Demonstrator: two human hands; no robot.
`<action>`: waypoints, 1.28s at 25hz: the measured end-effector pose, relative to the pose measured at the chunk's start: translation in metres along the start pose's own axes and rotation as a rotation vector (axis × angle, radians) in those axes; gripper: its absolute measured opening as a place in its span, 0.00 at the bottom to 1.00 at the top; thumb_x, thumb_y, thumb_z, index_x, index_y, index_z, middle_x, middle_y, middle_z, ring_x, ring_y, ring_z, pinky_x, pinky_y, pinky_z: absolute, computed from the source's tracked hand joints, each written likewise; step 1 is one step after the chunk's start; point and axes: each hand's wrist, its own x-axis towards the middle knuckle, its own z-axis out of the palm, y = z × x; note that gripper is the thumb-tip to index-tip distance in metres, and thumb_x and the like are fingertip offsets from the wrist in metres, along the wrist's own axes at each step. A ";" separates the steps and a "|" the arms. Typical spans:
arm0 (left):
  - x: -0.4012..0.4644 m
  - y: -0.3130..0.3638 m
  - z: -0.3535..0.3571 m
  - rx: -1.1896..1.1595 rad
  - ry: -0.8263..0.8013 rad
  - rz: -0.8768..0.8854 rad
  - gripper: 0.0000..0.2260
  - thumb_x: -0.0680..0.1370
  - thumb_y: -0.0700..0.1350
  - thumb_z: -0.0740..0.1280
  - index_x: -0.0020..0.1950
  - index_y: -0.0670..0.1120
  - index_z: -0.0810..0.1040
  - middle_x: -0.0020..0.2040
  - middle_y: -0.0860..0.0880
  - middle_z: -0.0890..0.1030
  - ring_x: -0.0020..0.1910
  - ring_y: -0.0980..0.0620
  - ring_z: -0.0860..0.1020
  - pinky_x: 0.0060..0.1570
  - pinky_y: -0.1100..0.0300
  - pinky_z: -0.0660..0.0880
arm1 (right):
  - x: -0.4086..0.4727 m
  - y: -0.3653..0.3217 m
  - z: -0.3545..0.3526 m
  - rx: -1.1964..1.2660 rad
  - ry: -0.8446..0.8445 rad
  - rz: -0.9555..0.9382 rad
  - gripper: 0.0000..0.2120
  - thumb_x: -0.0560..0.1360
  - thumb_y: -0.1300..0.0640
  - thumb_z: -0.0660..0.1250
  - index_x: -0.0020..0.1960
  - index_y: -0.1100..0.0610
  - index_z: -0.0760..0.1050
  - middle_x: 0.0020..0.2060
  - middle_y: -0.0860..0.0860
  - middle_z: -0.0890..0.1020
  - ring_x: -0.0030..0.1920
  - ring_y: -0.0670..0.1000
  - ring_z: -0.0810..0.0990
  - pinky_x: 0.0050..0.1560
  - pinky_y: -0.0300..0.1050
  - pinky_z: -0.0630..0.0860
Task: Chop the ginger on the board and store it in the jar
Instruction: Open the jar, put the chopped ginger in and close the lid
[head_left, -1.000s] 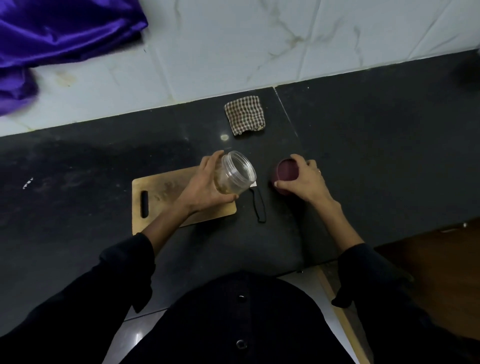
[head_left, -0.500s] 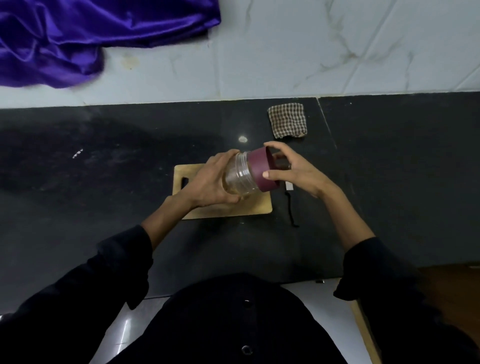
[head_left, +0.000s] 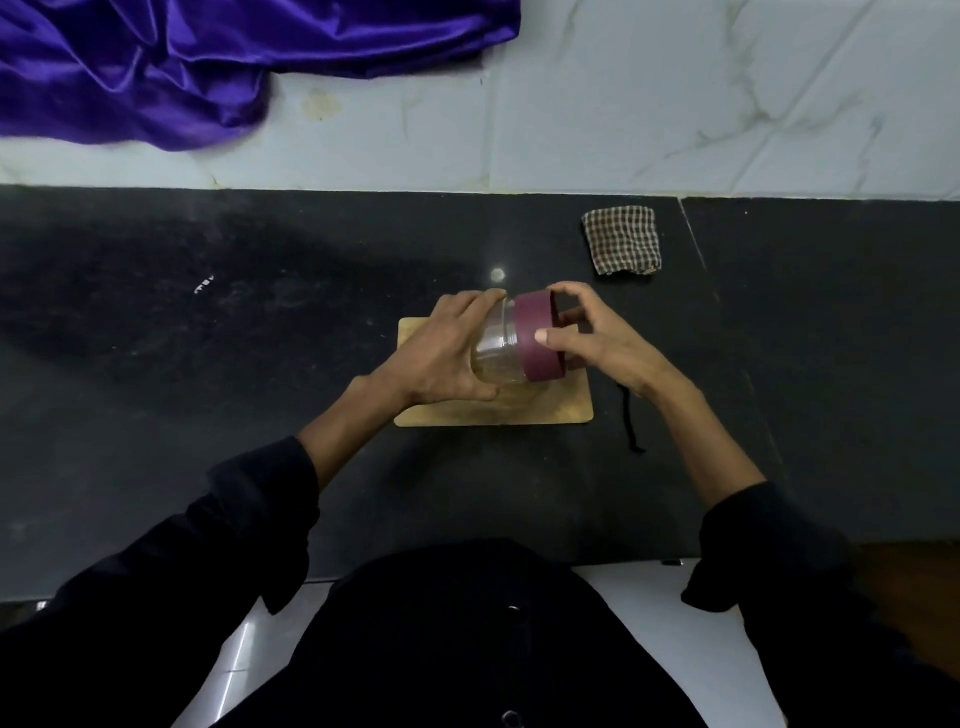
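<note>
A purple cloth (head_left: 156, 67) lies bunched at the upper left of the frame. Near the centre, the left hand (head_left: 441, 358) has its grip curled round the clear jar (head_left: 496, 348), held tilted on its side over the wooden board (head_left: 545, 408) on the dark tabletop (head_left: 208, 364). The right hand (head_left: 602, 343) wraps fingers and thumb round the maroon lid (head_left: 537, 338) — seated on the jar's mouth. Right of the board lies a black knife handle (head_left: 631, 426); a checked cloth (head_left: 622, 240) sits at the upper right.
</note>
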 end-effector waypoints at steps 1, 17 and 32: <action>0.000 0.001 0.000 0.013 0.009 0.013 0.46 0.65 0.52 0.77 0.76 0.45 0.56 0.71 0.45 0.63 0.67 0.47 0.62 0.62 0.58 0.63 | 0.000 -0.003 0.004 0.040 0.024 0.076 0.36 0.68 0.33 0.71 0.70 0.46 0.64 0.61 0.54 0.75 0.53 0.55 0.83 0.49 0.51 0.82; -0.010 -0.015 0.002 -0.139 0.038 -0.019 0.46 0.62 0.54 0.74 0.75 0.48 0.56 0.70 0.48 0.63 0.67 0.50 0.61 0.63 0.54 0.64 | -0.003 -0.019 0.007 -0.120 -0.024 0.035 0.39 0.69 0.34 0.69 0.75 0.42 0.60 0.73 0.54 0.66 0.65 0.54 0.75 0.61 0.55 0.78; -0.011 -0.022 -0.004 -0.179 -0.005 -0.030 0.46 0.61 0.60 0.71 0.74 0.51 0.55 0.69 0.49 0.63 0.66 0.52 0.62 0.62 0.51 0.67 | -0.005 -0.028 0.005 -0.206 -0.055 -0.041 0.40 0.70 0.41 0.70 0.77 0.46 0.57 0.69 0.47 0.69 0.62 0.49 0.76 0.61 0.50 0.76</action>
